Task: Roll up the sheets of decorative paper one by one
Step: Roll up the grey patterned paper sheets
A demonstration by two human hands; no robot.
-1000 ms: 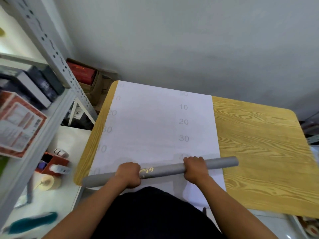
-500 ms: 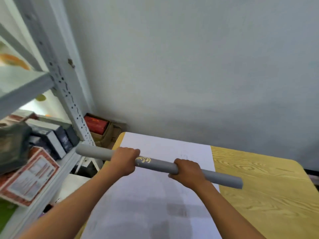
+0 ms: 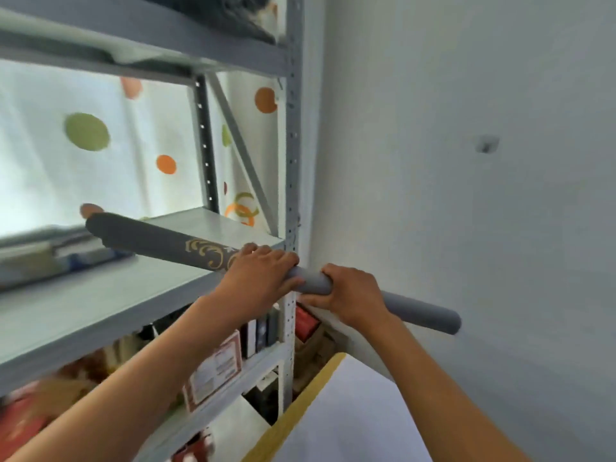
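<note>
I hold a rolled sheet of grey decorative paper [image 3: 156, 240] with a gold ornament in the air, at the height of a grey metal shelf [image 3: 110, 288]. Its left end reaches over the shelf board and its right end sticks out past the shelf post toward the wall. My left hand [image 3: 258, 273] grips the roll near its middle, just right of the gold ornament. My right hand [image 3: 350, 295] grips it a little farther right. A white flat sheet [image 3: 350, 415] lies on the wooden table at the bottom.
The shelf unit's upright post [image 3: 293, 161] stands right behind the roll. Other rolls [image 3: 50, 258] lie at the left of the shelf board. The lower shelf holds books and a box [image 3: 213, 371]. A spotted curtain [image 3: 86, 131] hangs behind. A plain wall [image 3: 466, 161] fills the right.
Both hands lifted the roll off the table and swung it up and left to the shelf. My view turned from the table up toward the shelf unit.
</note>
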